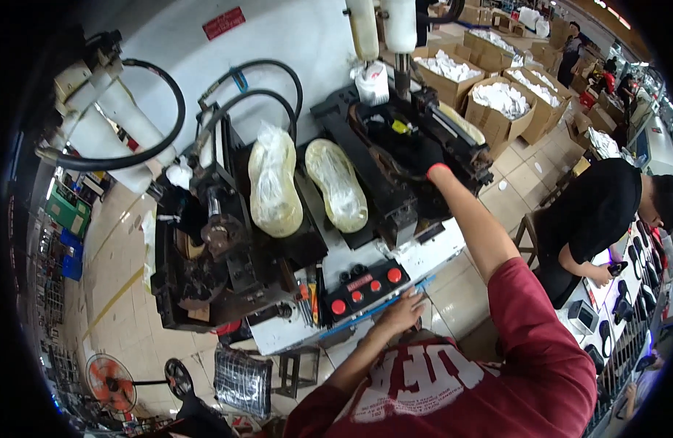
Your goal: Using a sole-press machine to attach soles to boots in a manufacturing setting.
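Note:
My right hand point(422, 155), in a black glove with a red cuff, reaches into the right-hand station of a black press machine. Against it lies a dark object with a yellow tag point(401, 127), possibly a shoe. Black on black hides the gloved fingers, so any grip cannot be made out. My bare left hand point(403, 311) is at the front edge of the white machine table, fingers extended and nothing visible in them. Beside it is a black control box point(365, 287) with red push buttons. Two yellowish sole-shaped pads point(276, 186) wrapped in clear plastic stand between the stations.
Another black press station point(212, 241) is on the left, with thick black hoses overhead. Tools point(308, 301) lie left of the control box. Cardboard boxes point(503, 100) of white pieces stand at the back right. A co-worker point(599, 219) sits at a shoe-part bench; a fan point(110, 383) stands lower left.

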Demonstrator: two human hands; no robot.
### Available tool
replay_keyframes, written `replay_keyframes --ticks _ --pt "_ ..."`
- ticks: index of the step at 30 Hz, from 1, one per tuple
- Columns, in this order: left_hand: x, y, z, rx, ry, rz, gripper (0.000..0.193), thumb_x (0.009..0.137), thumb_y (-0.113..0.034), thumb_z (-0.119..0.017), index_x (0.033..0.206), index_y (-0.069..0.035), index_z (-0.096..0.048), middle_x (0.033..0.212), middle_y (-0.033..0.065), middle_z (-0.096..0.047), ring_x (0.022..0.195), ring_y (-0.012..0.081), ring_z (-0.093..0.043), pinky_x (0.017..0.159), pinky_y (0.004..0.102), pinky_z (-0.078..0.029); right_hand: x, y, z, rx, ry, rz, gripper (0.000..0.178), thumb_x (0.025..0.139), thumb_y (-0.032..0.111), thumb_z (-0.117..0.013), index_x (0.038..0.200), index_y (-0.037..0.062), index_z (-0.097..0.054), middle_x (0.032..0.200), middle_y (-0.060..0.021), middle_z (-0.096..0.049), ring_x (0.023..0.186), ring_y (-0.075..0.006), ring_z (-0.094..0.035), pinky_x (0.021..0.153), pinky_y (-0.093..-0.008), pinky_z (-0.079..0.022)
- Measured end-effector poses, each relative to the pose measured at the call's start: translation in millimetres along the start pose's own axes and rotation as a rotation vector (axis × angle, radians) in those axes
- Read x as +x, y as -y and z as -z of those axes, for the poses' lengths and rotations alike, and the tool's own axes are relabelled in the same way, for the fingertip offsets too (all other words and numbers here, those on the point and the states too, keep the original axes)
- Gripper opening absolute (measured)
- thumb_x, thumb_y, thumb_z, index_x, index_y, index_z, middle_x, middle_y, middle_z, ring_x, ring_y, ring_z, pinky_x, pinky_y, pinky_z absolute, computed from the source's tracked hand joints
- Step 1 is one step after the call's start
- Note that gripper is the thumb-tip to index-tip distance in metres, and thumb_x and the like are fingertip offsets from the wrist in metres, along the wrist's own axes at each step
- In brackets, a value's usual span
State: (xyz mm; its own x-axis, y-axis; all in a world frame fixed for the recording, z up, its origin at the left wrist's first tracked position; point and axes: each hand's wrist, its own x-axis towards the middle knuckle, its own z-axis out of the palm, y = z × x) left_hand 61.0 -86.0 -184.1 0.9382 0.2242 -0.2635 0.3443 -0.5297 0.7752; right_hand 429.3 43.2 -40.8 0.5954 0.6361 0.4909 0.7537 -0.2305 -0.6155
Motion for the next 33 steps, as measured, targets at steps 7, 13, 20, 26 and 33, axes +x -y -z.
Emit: replay_keyframes --ticks 7,13,20,26,33 --pt "11 -52 35 0.261 -0.038 0.038 0.068 0.097 -0.039 -0.059 0.156 -0.016 -0.035 0.162 0.0256 -0.027 0.118 0.0463 -0.062 0.102 0.0495 -0.05 10 -46 33 -0.341 0.133 -0.018 0.05 0.083 0.057 -0.065 0.105 0.0133 -0.077 0.098 -0.0213 -0.072 0.094 -0.041 -0.069 0.084 -0.0492 -0.053" --pt "4 -30 10 0.505 0.144 0.168 0.084 0.093 -0.042 -0.063 0.162 -0.03 -0.017 0.165 0.0317 0.005 0.124 0.0488 -0.058 0.099 0.0496 -0.051 -13 15 27 -0.251 0.113 -0.222 0.048 0.078 0.05 -0.073 0.107 0.0114 -0.076 0.102 -0.0226 -0.072 0.097 -0.0413 -0.068 0.087 -0.0482 -0.053" --pt "-10 -33 8 0.234 -0.045 -0.12 0.076 0.098 -0.039 -0.062 0.161 -0.025 -0.022 0.162 0.0336 -0.012 0.125 0.0491 -0.056 0.096 0.0476 -0.054 13 7 55 -0.241 0.13 -0.198 0.047 0.081 0.045 -0.071 0.115 0.0136 -0.074 0.108 -0.0212 -0.071 0.101 -0.0407 -0.067 0.089 -0.0468 -0.053" --pt "-72 20 6 -0.146 0.122 -0.111 0.058 0.101 -0.03 -0.062 0.153 -0.014 -0.043 0.165 0.024 -0.018 0.122 0.0305 -0.062 0.094 0.0376 -0.056 28 54 70 -0.265 0.113 -0.131 0.053 0.082 0.054 -0.069 0.105 0.0075 -0.076 0.1 -0.0247 -0.072 0.097 -0.0417 -0.068 0.087 -0.0469 -0.052" --pt "-151 54 30 -0.402 0.03 0.044 0.048 0.102 -0.024 -0.062 0.147 -0.011 -0.051 0.156 0.0207 -0.041 0.12 0.0225 -0.059 0.09 0.0313 -0.052 49 58 77 -0.178 -0.048 -0.026 0.069 0.074 0.039 -0.082 0.131 0.0055 -0.06 0.123 -0.0226 -0.067 0.114 -0.0377 -0.064 0.096 -0.0442 -0.051"
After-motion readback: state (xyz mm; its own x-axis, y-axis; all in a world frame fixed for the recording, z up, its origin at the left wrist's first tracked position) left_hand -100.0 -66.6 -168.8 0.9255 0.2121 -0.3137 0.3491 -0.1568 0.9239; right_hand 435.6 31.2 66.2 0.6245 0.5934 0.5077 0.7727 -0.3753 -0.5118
